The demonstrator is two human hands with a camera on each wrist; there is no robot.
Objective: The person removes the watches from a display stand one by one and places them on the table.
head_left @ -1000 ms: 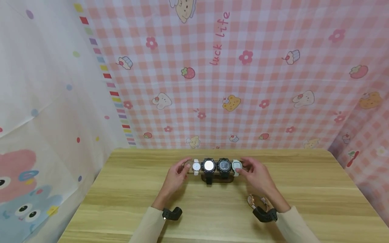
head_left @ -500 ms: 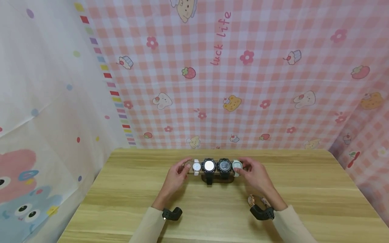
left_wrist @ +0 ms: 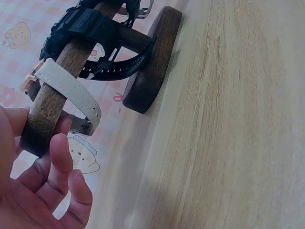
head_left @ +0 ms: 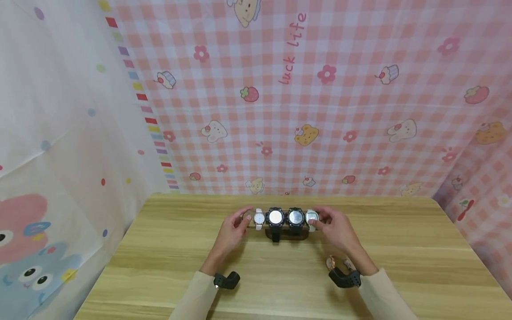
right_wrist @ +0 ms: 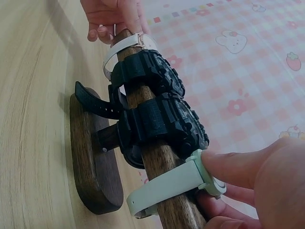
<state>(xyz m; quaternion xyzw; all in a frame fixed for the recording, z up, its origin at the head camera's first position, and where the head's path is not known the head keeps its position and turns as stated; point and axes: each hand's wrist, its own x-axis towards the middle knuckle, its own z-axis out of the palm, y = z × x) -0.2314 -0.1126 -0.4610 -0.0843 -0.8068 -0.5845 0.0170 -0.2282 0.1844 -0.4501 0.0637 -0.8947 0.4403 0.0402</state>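
A dark wooden watch stand carries a row of watches on its crossbar. My left hand pinches the bar's left end between thumb and fingers, beside a white-strapped watch. Two chunky black watches sit in the middle, one with its strap tail hanging loose. At the right end is a mint-green watch. My right hand grips its case, thumb on the near side and fingers behind, partly hidden.
A rose-gold watch lies on the wooden table, partly covered by the right wrist's black camera. Pink checked cloth hangs behind the table, with a white printed cloth at the left.
My right wrist has shifted slightly left, its hand staying at the mint-green watch. The right-hand black watch's face looks brighter now. My left hand has stayed on the bar's end.
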